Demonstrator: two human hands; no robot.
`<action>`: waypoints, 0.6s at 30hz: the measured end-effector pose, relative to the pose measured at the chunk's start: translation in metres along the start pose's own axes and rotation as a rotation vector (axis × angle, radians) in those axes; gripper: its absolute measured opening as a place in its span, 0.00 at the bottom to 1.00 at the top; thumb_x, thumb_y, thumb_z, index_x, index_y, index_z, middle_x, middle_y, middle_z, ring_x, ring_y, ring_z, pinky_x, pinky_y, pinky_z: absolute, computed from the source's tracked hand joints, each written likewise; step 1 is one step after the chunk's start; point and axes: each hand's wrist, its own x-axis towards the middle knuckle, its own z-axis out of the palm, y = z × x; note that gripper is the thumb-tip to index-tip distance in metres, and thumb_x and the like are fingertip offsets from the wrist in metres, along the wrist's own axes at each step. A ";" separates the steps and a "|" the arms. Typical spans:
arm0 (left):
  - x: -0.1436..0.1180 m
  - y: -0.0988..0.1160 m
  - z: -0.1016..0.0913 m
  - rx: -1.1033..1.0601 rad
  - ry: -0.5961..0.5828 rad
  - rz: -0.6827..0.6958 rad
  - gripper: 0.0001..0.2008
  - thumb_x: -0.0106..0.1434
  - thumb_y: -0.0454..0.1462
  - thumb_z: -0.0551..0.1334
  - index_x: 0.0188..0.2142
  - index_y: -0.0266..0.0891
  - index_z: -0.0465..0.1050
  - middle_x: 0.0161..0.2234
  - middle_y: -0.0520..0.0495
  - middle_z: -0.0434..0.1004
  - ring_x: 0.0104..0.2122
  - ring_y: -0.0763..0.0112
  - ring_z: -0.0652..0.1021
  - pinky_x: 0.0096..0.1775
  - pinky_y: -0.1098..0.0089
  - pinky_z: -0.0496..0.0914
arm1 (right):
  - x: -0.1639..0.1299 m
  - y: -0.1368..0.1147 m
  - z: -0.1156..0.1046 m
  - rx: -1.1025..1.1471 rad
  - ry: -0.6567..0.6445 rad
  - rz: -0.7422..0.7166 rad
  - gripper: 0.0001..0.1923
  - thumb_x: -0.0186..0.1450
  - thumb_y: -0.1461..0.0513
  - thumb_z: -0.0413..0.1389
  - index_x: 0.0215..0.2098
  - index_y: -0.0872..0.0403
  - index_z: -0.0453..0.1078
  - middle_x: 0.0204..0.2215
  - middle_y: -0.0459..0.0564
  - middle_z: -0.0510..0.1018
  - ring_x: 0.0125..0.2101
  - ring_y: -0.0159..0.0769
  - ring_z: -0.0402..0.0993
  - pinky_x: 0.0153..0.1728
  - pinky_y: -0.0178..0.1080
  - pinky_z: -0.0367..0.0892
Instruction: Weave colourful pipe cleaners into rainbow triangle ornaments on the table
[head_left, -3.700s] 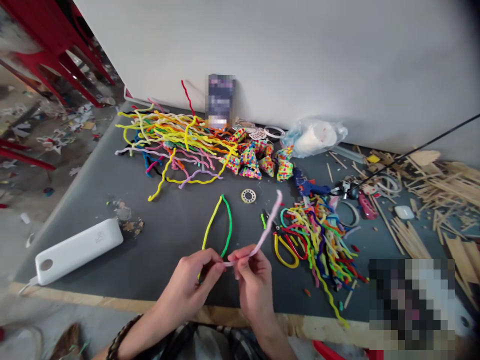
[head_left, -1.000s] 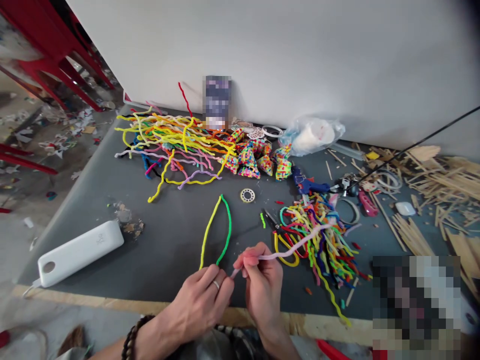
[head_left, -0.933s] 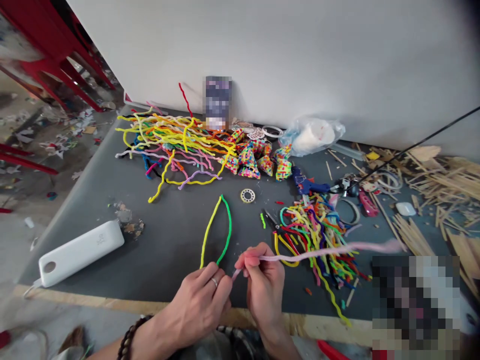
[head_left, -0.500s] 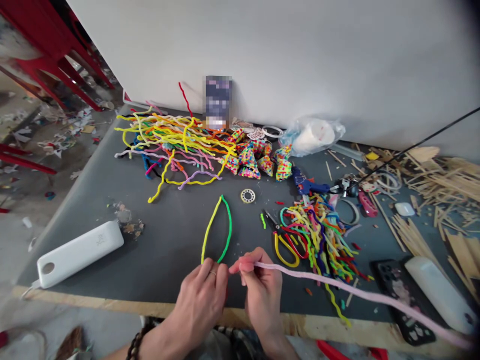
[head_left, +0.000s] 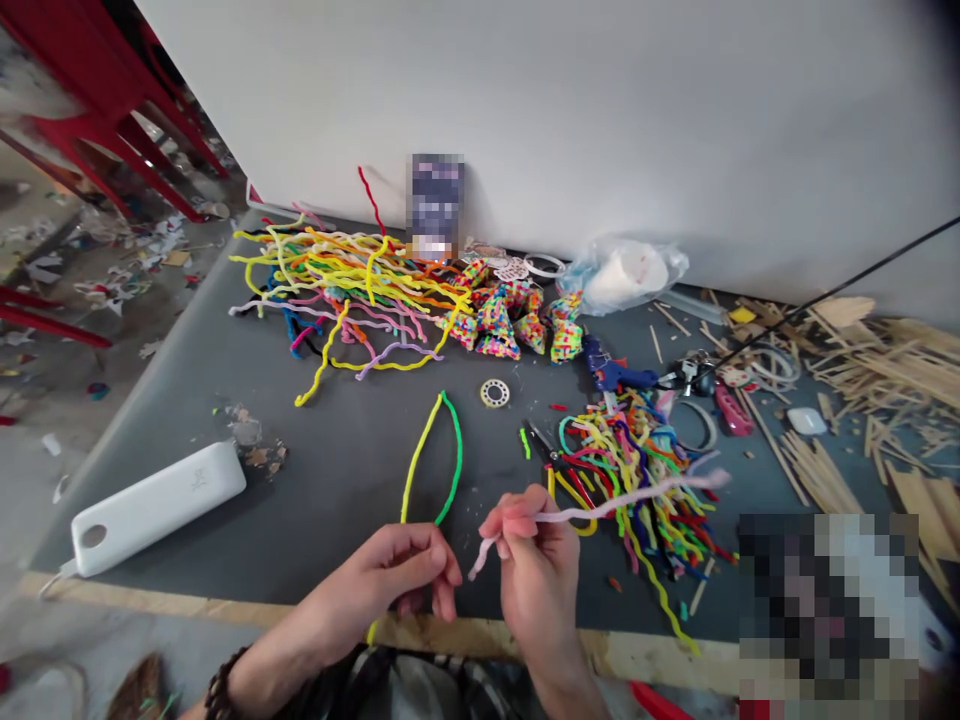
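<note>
The right hand [head_left: 536, 560] has its grip pinched shut on a pale pink pipe cleaner [head_left: 622, 500], thumb and forefinger clamping it close to one end, so that a short tail droops down and to the left of the pinch while the long run stretches out to the right, held in the air above the heap of cut pipe cleaners [head_left: 637, 470]. It looks feather-light, fuzzy and soft on the outside but with a wire core that should keep whatever bend it is given; a pinch near the end, as here, leaves the far length free to wobble, and a hold nearer the middle would steady it. The left hand [head_left: 390, 580] sits just beside the right, its grip closed on the lower ends of a yellow and green pipe cleaner [head_left: 450, 450] that arches away from it across the grey worktop [head_left: 315, 500], the two colours meeting at a point on the far side; the yellow end also pokes out below the hand near the wooden edge. Further out lie a small ring [head_left: 495, 392], scissors [head_left: 538, 440] beside the cut heap, a white power bank [head_left: 154, 505] to the left, a big tangle of long pipe cleaners [head_left: 345, 280] towards the wall, and a blue glue gun [head_left: 611, 372].
</note>
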 end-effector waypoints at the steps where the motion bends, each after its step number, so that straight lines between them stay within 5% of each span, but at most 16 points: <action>1: 0.001 -0.002 0.001 -0.053 -0.008 -0.020 0.20 0.72 0.52 0.59 0.39 0.37 0.75 0.31 0.46 0.81 0.28 0.73 0.74 0.28 0.73 0.58 | 0.000 -0.001 0.002 0.014 0.001 0.000 0.14 0.67 0.57 0.65 0.28 0.51 0.67 0.22 0.42 0.75 0.21 0.29 0.62 0.23 0.33 0.57; 7: 0.008 -0.002 0.007 -0.032 -0.005 0.067 0.20 0.66 0.53 0.68 0.40 0.39 0.74 0.33 0.49 0.76 0.33 0.72 0.74 0.35 0.73 0.65 | -0.004 0.000 0.005 0.031 -0.019 0.012 0.14 0.67 0.56 0.65 0.29 0.50 0.67 0.21 0.41 0.73 0.21 0.29 0.63 0.24 0.34 0.59; 12: 0.008 -0.006 0.002 -0.006 -0.082 0.027 0.25 0.63 0.59 0.67 0.32 0.38 0.69 0.27 0.51 0.75 0.26 0.74 0.71 0.32 0.73 0.64 | -0.004 0.006 -0.001 -0.038 -0.052 0.030 0.13 0.68 0.55 0.64 0.30 0.51 0.69 0.24 0.43 0.77 0.23 0.30 0.66 0.26 0.34 0.62; 18: 0.003 -0.013 0.000 0.495 0.090 0.237 0.20 0.72 0.51 0.58 0.30 0.40 0.65 0.27 0.49 0.78 0.27 0.71 0.73 0.32 0.71 0.63 | 0.000 -0.003 -0.002 -0.157 -0.149 0.104 0.13 0.68 0.53 0.63 0.33 0.53 0.74 0.24 0.47 0.79 0.22 0.31 0.68 0.25 0.35 0.64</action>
